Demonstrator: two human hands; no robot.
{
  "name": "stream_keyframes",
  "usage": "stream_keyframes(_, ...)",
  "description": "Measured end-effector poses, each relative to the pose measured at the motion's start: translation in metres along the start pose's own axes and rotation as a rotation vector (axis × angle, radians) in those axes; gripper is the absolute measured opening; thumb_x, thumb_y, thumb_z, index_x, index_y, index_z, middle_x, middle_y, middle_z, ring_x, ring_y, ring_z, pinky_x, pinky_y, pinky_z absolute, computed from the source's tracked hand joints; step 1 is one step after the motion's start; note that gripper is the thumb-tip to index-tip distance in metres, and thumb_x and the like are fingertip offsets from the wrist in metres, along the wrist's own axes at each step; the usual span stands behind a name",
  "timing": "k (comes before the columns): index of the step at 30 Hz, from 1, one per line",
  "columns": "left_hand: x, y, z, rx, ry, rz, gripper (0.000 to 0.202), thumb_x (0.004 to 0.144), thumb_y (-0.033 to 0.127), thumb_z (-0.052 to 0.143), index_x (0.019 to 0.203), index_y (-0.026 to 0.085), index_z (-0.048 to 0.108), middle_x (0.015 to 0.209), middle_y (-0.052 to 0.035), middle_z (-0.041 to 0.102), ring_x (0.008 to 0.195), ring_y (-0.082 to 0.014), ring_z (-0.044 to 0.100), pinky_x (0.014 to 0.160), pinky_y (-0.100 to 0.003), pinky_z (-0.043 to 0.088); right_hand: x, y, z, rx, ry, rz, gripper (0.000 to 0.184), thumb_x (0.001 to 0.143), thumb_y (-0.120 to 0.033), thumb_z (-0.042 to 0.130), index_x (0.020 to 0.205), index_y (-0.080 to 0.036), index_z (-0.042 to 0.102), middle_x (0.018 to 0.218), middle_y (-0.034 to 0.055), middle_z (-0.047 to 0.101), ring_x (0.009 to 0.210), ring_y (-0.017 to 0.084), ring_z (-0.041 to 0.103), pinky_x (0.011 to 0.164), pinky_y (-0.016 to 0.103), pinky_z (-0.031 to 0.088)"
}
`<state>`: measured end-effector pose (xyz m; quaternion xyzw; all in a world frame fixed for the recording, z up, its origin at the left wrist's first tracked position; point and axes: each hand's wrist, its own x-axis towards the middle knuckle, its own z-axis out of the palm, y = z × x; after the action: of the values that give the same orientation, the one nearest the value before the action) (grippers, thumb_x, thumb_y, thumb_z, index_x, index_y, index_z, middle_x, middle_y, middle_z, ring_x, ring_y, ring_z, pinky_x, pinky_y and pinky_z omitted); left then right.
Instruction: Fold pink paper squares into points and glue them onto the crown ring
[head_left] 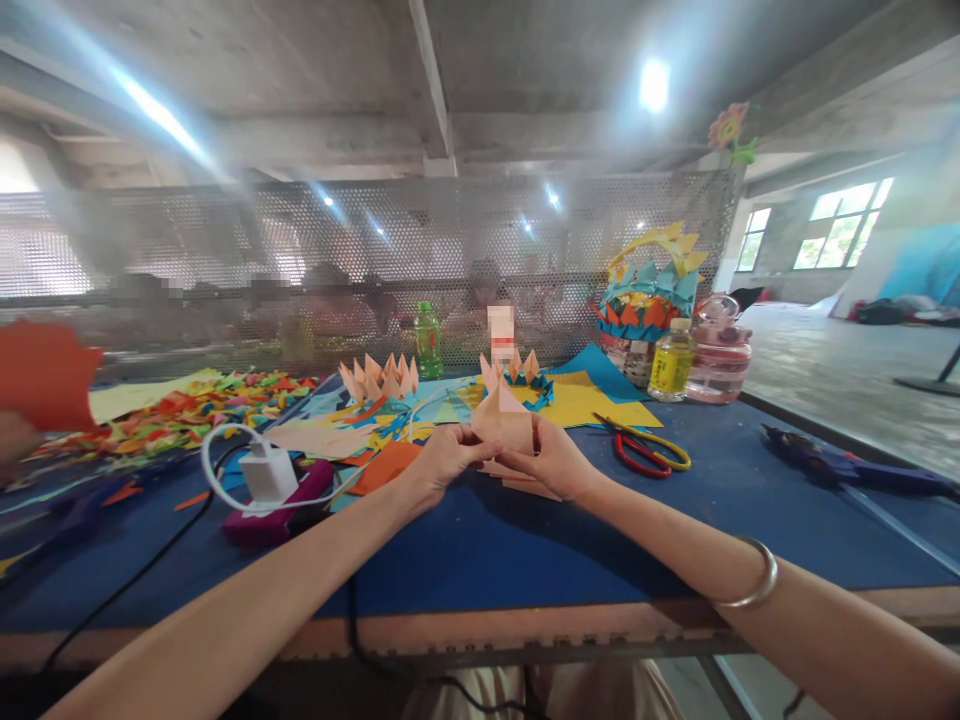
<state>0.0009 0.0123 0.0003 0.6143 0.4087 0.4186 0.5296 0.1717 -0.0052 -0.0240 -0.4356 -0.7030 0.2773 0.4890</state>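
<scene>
Between my two hands, above the blue table (465,570), is a folded piece of peach paper (504,420) with a pointed top. My left hand (446,460) pinches its lower left side, and my right hand (559,460) grips its lower right side. The thumbs come close together at the paper's front. Just under my hands lie more peach paper pieces (532,488). Behind the held paper, a ring of blue and peach folded points (541,392) is partly hidden. Left of it stands another row of peach folded points (379,378).
Scissors (646,452) lie right of my hands; a glue gun (847,462) is farther right. Bottles (670,365) and a folded-paper basket (651,300) stand behind. At left are a power strip with a charger (270,480), paper scraps (187,415) and another person's hand (16,440) with orange paper.
</scene>
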Motion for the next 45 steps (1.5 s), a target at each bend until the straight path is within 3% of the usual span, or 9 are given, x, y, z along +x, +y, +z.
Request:
stream_keyframes(3,0.003,0.001,-0.002,-0.075,-0.001,-0.018,0.032,0.05,0.035,0.086,0.065,0.013,0.069,0.064,-0.0019,0.066,0.059,-0.0107,0.056,0.063,-0.024,0.045,-0.001,-0.005,0.0,0.045,-0.049,-0.005,0.04,0.078,-0.041,0.066,0.105,-0.016,0.051,0.093,0.0087,0.071,0.08,0.02,0.068,0.066,0.03,0.052)
stream_keyframes(7,0.005,0.004,-0.005,-0.166,0.004,-0.058,0.026,0.056,0.028,0.084,0.071,0.012,0.07,0.068,-0.004,0.069,0.064,-0.0134,0.063,0.068,-0.026,0.05,-0.002,-0.009,-0.005,-0.008,0.031,-0.132,0.031,0.086,-0.032,0.053,0.112,-0.016,0.047,0.091,0.0067,0.065,0.077,0.016,0.062,0.064,0.028,0.048)
stream_keyframes(13,0.003,0.007,-0.007,-0.209,0.004,-0.101,0.018,0.062,0.02,0.08,0.068,0.011,0.066,0.064,-0.0048,0.068,0.059,-0.0128,0.064,0.061,-0.023,0.051,-0.003,-0.007,-0.011,-0.115,0.043,-0.246,0.049,0.078,-0.008,0.046,0.126,-0.02,0.043,0.091,0.0029,0.056,0.07,0.013,0.052,0.062,0.025,0.044)
stream_keyframes(17,0.003,0.005,-0.007,-0.203,0.002,-0.096,0.019,0.062,0.021,0.08,0.067,0.012,0.064,0.064,-0.0034,0.068,0.057,-0.0116,0.064,0.061,-0.023,0.05,-0.003,-0.004,-0.013,-0.218,0.003,-0.33,0.051,0.076,-0.003,0.044,0.123,-0.023,0.051,0.094,0.0037,0.057,0.075,0.014,0.054,0.063,0.024,0.044)
stream_keyframes(21,0.003,0.002,-0.007,-0.181,-0.016,-0.079,0.024,0.059,0.025,0.083,0.067,0.013,0.064,0.065,-0.0021,0.067,0.057,-0.0109,0.062,0.062,-0.024,0.05,-0.001,0.0,-0.014,-0.229,-0.017,-0.313,0.029,0.083,-0.009,0.046,0.101,-0.021,0.064,0.094,0.0049,0.061,0.076,0.015,0.056,0.067,0.027,0.045)
stream_keyframes(26,0.003,0.0,-0.005,-0.14,-0.046,-0.052,0.031,0.052,0.032,0.086,0.066,0.012,0.066,0.065,-0.0029,0.067,0.059,-0.0115,0.062,0.062,-0.025,0.049,0.001,0.001,-0.013,-0.187,0.002,-0.259,0.014,0.088,-0.025,0.054,0.091,-0.022,0.067,0.087,0.0035,0.066,0.076,0.016,0.058,0.068,0.027,0.045)
stream_keyframes(34,0.001,-0.001,-0.001,-0.104,-0.06,-0.005,0.03,0.051,0.032,0.085,0.062,0.012,0.066,0.064,-0.0032,0.067,0.061,-0.0127,0.061,0.061,-0.025,0.048,0.001,0.0,-0.01,-0.09,0.016,-0.128,0.026,0.085,-0.042,0.059,0.078,-0.018,0.065,0.074,0.0024,0.067,0.066,0.015,0.058,0.061,0.026,0.044)
stream_keyframes(40,0.0,0.002,-0.001,-0.096,-0.024,-0.005,0.03,0.057,0.035,0.083,0.066,0.012,0.066,0.062,-0.0025,0.066,0.058,-0.0116,0.059,0.059,-0.024,0.046,0.0,-0.002,-0.009,-0.032,0.017,-0.106,0.028,0.08,-0.045,0.062,0.089,-0.019,0.066,0.088,0.0036,0.07,0.067,0.014,0.059,0.062,0.026,0.045)
stream_keyframes(45,0.002,0.002,-0.002,-0.109,0.002,-0.006,0.029,0.057,0.033,0.084,0.062,0.013,0.063,0.062,-0.0025,0.067,0.056,-0.0108,0.059,0.061,-0.025,0.048,0.001,-0.001,-0.009,-0.032,0.005,-0.1,0.026,0.08,-0.045,0.063,0.079,-0.019,0.068,0.08,0.0036,0.069,0.071,0.016,0.06,0.063,0.027,0.044)
